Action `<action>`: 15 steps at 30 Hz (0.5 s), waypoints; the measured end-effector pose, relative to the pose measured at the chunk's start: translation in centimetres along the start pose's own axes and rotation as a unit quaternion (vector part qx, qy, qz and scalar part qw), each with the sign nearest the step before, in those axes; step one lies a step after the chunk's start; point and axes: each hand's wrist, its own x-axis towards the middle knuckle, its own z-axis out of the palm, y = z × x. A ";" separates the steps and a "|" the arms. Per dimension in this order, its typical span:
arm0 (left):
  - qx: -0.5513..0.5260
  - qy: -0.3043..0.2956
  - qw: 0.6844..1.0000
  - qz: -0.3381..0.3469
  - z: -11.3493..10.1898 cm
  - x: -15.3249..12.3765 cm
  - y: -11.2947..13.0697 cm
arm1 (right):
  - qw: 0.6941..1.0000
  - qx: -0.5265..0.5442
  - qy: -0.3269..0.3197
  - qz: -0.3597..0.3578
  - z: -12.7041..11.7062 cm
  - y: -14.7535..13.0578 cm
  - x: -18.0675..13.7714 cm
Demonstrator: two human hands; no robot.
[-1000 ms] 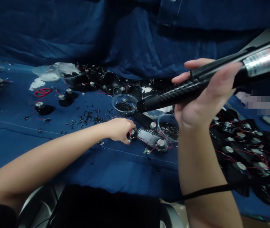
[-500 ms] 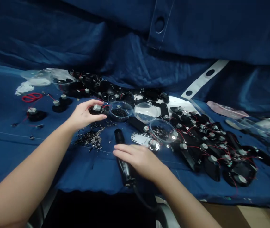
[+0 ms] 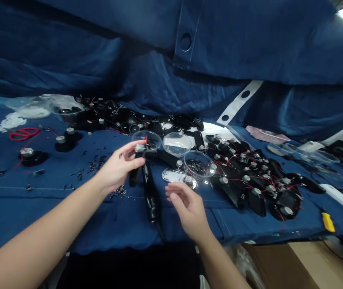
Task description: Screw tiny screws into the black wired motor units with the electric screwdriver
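Note:
My left hand (image 3: 119,166) grips a black part with a silver motor (image 3: 140,148) between thumb and fingers, above the blue cloth. Just right of it lies a black electric screwdriver (image 3: 151,196), its cord running toward the front edge. My right hand (image 3: 189,210) hovers to the right of the screwdriver, fingers loosely curled and apart from the thumb, with nothing seen in it. Beyond that hand rests a silver oblong plate (image 3: 176,176) with a motor at its right end. Loose dark screws (image 3: 119,192) lie partly hidden behind my left hand.
Clear round tubs (image 3: 200,163) stand mid-table, some with small screws. Black motor parts with red wires (image 3: 250,176) are heaped on the right. Red-handled scissors (image 3: 23,134) and black discs with motors (image 3: 33,157) lie left. A yellow-handled tool (image 3: 328,222) sits far right.
My right hand has let go of the screwdriver and moved right. My left hand has carried the motor part right, nearer the screwdriver tip. The camera view has turned right.

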 end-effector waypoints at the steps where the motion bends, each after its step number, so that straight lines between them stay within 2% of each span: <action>1: -0.010 -0.020 1.000 -0.021 1.2 -0.7 -0.3 | 0.999 0.039 -0.006 0.037 0.2 -0.4 -0.7; 3: -0.022 -0.061 0.996 -0.054 3.3 -2.0 -0.9 | 0.997 0.043 -0.023 0.052 0.5 -0.9 -1.6; 4: -0.019 -0.068 0.996 -0.056 4.0 -2.6 -1.0 | 0.999 0.016 0.000 0.045 0.4 -0.8 -1.9; 6: -0.016 -0.062 0.997 -0.051 4.8 -3.3 -1.0 | 0.990 -0.068 0.119 0.037 -0.4 0.1 -1.9; 8: -0.022 -0.032 0.998 -0.051 4.4 -3.2 -0.7 | 0.953 -0.157 0.249 0.069 -2.0 1.7 -1.2; 9: -0.026 -0.014 0.998 -0.054 4.0 -3.0 -0.4 | 0.940 -0.201 0.258 0.094 -3.0 2.5 -0.8; 10: -0.028 0.004 0.998 -0.056 3.5 -2.6 -0.1 | 0.940 -0.225 0.218 0.132 -4.0 3.4 -0.2; 13: -0.023 0.054 0.997 -0.052 2.0 -1.4 0.4 | 0.945 -0.213 0.167 0.183 -5.7 5.1 1.5; 15: -0.022 0.071 0.996 -0.056 1.5 -0.9 0.5 | 0.945 -0.201 0.169 0.197 -5.7 5.6 2.4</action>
